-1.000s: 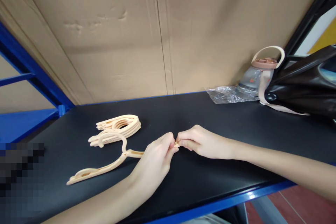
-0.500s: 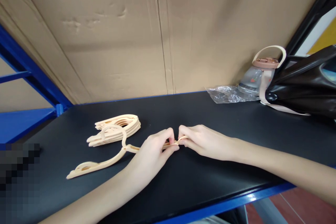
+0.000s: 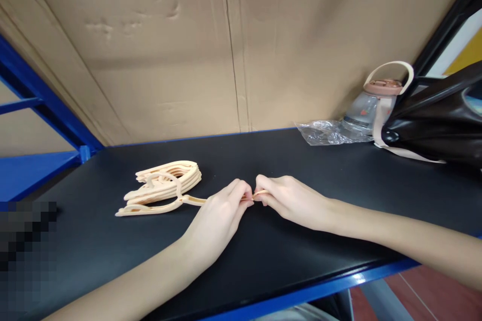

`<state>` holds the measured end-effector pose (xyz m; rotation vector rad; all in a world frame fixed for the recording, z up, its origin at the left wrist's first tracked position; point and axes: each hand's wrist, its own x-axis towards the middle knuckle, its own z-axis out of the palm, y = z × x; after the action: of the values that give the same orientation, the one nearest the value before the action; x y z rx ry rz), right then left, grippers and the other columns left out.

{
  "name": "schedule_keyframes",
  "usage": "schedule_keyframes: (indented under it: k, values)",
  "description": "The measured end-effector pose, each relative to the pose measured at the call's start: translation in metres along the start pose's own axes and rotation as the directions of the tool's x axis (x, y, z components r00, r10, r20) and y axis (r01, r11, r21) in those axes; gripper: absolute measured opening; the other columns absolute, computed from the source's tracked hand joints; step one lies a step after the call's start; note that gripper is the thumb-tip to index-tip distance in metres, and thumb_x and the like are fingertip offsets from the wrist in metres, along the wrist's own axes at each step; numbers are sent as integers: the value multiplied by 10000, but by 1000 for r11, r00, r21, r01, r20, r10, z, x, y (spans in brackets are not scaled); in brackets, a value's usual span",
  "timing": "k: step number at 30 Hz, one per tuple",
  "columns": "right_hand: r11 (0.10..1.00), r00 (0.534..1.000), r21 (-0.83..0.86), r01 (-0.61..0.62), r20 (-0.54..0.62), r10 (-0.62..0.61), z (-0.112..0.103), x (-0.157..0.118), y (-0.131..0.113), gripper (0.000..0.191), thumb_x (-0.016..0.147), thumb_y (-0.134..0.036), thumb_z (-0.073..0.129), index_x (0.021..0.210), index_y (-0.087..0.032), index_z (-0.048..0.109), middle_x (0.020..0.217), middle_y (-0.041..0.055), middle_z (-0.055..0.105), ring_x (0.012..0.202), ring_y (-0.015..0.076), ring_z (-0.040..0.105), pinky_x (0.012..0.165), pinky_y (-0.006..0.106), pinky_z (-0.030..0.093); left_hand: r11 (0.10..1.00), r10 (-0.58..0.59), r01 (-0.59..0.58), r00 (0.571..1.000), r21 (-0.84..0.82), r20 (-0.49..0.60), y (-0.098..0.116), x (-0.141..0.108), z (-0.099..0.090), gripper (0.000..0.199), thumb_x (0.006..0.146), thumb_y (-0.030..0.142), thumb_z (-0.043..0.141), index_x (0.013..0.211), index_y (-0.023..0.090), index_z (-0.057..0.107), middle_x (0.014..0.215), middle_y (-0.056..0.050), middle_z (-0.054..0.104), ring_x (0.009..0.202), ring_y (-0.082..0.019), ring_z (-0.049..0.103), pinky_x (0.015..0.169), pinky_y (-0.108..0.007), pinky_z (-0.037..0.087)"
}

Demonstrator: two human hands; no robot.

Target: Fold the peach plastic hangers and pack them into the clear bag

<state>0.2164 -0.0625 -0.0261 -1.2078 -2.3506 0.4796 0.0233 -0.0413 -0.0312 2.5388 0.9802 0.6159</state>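
A cream plastic hanger (image 3: 160, 209), its arms spread and its hook curving upward, extends from the left into my left hand (image 3: 222, 215). The fingers of my left hand are pinched on its right arm. Just beside it, my right hand (image 3: 291, 203) grips a thin cream piece at the far right end of that arm; the fingertips of both hands nearly meet and hide the joint. Behind the hanger lies a stack of folded cream hangers (image 3: 188, 176), partly overlapped in view by the hook.
A black tabletop (image 3: 233, 160) with a blue edge stands against a cardboard wall (image 3: 169, 75). At the back right are a clear plastic bag (image 3: 320, 133), a bottle with a pink lid (image 3: 367, 108) and a dark bag (image 3: 433, 125). Blue frame bars (image 3: 48, 105) rise at the left.
The hanger's left arm has swung up and away from me, nearer the folded stack. Both hands have shifted very slightly up in view, still on the hanger.
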Motion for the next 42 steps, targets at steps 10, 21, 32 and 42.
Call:
schedule_keyframes:
  k: [10, 21, 32, 42]
  values:
    - [999, 1000, -39, -2, 0, 2, 3, 0, 0, 186, 912, -159, 372, 762, -221, 282, 660, -45, 460, 529, 90, 397, 511, 224, 271, 992, 5, -8, 1000, 124, 22, 5, 5, 4, 181, 907, 119, 377, 748, 204, 384, 785, -2, 493, 738, -174, 502, 644, -290, 392]
    - [950, 992, 305, -65, 123, 29, -9, 10, 9, 105, 881, -177, 449, 780, -189, 473, 658, -41, 589, 524, 72, 513, 496, 174, 371, 994, -79, 87, 992, -71, 103, 5, 2, -6, 171, 854, 93, 382, 740, 203, 447, 790, 12, 559, 680, -139, 528, 611, -261, 385]
    - [907, 985, 396, -141, 148, 88, -8, 8, 12, 83, 874, -189, 459, 798, -181, 494, 617, -43, 576, 503, 70, 468, 488, 179, 344, 921, -177, 213, 974, -325, 139, -2, 4, -8, 92, 859, 258, 522, 824, 215, 594, 798, 25, 648, 756, -147, 614, 668, -234, 448]
    - [956, 982, 252, -151, 148, 117, -10, 4, 7, 99, 880, -201, 436, 790, -192, 474, 584, -54, 536, 506, 80, 430, 487, 193, 302, 940, -190, 188, 982, -285, 22, 3, -2, 4, 115, 867, 224, 504, 770, 204, 562, 795, 26, 635, 708, -132, 600, 633, -233, 433]
